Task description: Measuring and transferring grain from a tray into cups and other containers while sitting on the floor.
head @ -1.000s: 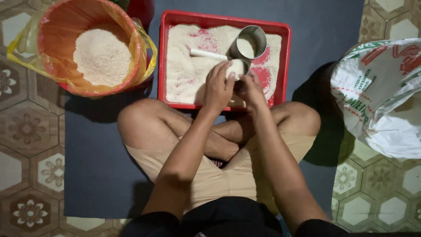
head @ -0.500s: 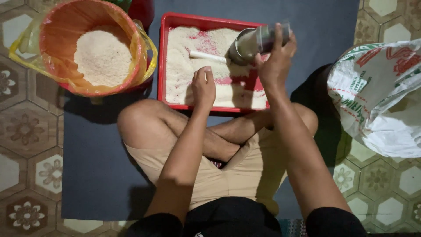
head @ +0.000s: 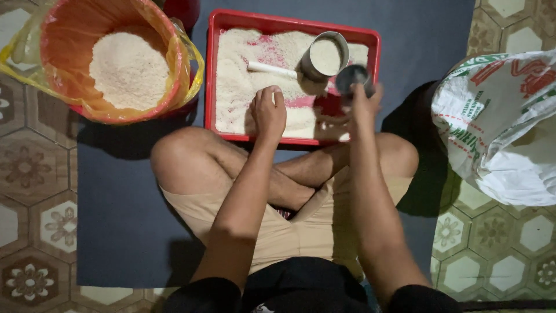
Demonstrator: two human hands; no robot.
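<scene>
The right hand (head: 360, 107) has its grip closed around a small dark cup (head: 352, 77), held over the right end of the red tray (head: 211, 75). The left hand (head: 268, 113) rests loosely curled, holding nothing, on the pale grain (head: 243, 87) in the tray. A metal tin (head: 324, 57) stands in the grain beside a white scoop (head: 272, 69). An orange bucket (head: 63, 35) sits to the left, a sack (head: 498, 122) to the right.

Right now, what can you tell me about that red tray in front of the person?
The red tray is a shallow rectangle, seemingly plastic, lying flat on a dark blue mat just beyond the crossed legs. Pale grain covers most of it, with red floor showing through in patches. A metal scoop with a white handle rests in the grain. The left hand rests on the grain near the front rim; the right hand holds a small dark cup above the right side.
</scene>
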